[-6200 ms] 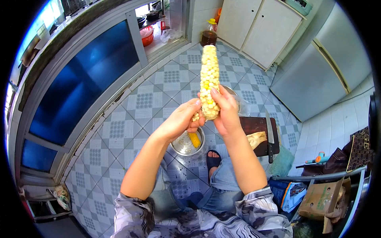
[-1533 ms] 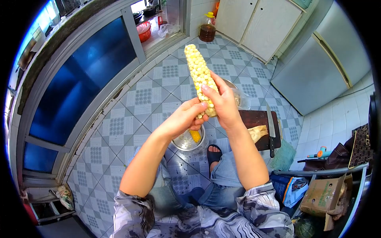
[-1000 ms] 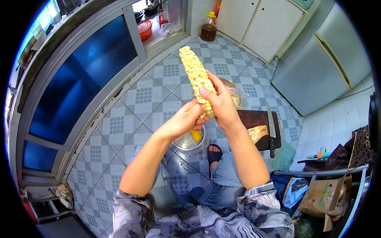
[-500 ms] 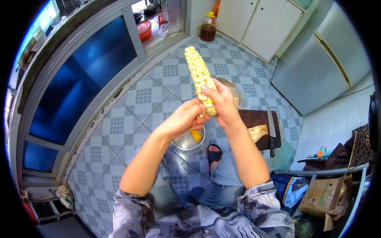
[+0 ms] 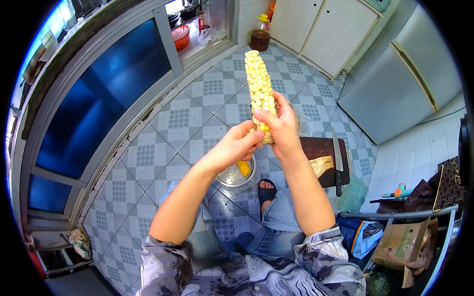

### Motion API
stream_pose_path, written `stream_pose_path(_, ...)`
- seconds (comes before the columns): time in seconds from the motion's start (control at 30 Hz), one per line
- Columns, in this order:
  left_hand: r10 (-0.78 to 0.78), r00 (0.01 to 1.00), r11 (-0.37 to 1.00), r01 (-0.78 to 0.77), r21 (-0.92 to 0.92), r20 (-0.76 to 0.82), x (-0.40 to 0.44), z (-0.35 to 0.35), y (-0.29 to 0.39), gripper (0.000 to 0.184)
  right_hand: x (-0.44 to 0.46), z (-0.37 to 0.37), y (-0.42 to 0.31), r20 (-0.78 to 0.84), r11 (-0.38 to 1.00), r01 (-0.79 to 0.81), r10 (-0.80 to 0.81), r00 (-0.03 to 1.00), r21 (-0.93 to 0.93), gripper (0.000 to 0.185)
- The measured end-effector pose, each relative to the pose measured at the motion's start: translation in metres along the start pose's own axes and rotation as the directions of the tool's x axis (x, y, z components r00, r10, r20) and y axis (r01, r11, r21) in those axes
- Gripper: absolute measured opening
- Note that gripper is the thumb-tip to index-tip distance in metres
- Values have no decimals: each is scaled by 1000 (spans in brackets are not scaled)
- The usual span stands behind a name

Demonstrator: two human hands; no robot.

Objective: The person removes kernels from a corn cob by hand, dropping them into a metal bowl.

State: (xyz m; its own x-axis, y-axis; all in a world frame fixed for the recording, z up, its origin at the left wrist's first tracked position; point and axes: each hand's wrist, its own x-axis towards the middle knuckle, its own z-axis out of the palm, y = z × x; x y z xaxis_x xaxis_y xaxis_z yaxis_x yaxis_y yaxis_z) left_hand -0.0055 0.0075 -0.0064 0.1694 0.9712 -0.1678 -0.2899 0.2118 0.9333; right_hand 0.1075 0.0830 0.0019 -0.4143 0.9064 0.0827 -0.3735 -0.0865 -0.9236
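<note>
1. Silver metal basin [image 5: 234, 185], in the head view, set on the tiled floor [image 5: 148, 156] below the left hand [image 5: 242, 143]; inside lies a yellow corn piece [image 5: 243, 168], its upper end hidden by that hand.
2. Centre: a pale yellow ear of corn [image 5: 259, 86], held nearly upright above the floor, its narrower end pointing away from the person. The right hand [image 5: 279, 126] grips its lower right side, thumb across the kernels. The left hand is closed on its lower left end; whether it also holds loose kernels cannot be seen.
3. Behind the right hand, a second container is mostly blocked from sight, with clear plastic [image 5: 305, 124] beside it; its contents are unclear.
4. Right of the basin, a dark brown cutting board [image 5: 316, 146] carries a crumpled, pale tan piece [image 5: 321, 166]. A black-handled knife [image 5: 337, 158] lies along the board's right side, its handle toward the person.
5. Far side: a yellow-capped bottle [image 5: 259, 38] of brown liquid stands near the cabinet [image 5: 316, 29]. To its left, a red basket [image 5: 182, 41] holds whitish plastic.
6. Lower right: an open cardboard box [image 5: 400, 242] sits next to a blue and white bag [image 5: 366, 238].
</note>
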Motion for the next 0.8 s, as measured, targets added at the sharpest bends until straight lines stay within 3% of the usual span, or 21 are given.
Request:
stream_pose_path(0.1, 8, 1000, 1000, -7, 24, -28, 1, 3, -4, 13, 1, 1, 4, 6, 996, 42, -42, 999, -82, 59)
stream_pose_path(0.3, -21, 998, 1000, 22, 22, -60, 0, 3, -8, 14, 1, 1, 9, 34, 998, -23, 25, 999, -55, 60)
stream_pose_path(0.5, -70, 995, 988, 59, -139, -74, -2, 4, 0, 16, 1, 1, 5, 44, 997, -74, 72, 996, 39, 57)
stream_pose_path(0.57, -103, 993, 924, 117, -363, 56, 1, -2, -6, 17, 1, 1, 6, 37, 998, -50, 49, 998, 27, 57)
stream_pose_path(0.63, -107, 994, 917, 109, -384, 25, 4, 3, -10, 17, 2, 0, 10, 26, 999, -29, 29, 999, 15, 57)
stream_pose_path(0.73, -105, 994, 887, 100, -451, 14, 13, -3, -20, 19, 9, -1, 15, -76, 1000, 5, -7, 997, -24, 58)
stream_pose_path(0.8, -67, 996, 852, 89, -516, 60, 14, -10, -20, 23, 9, -3, 15, -162, 999, 19, -11, 987, 49, 58)
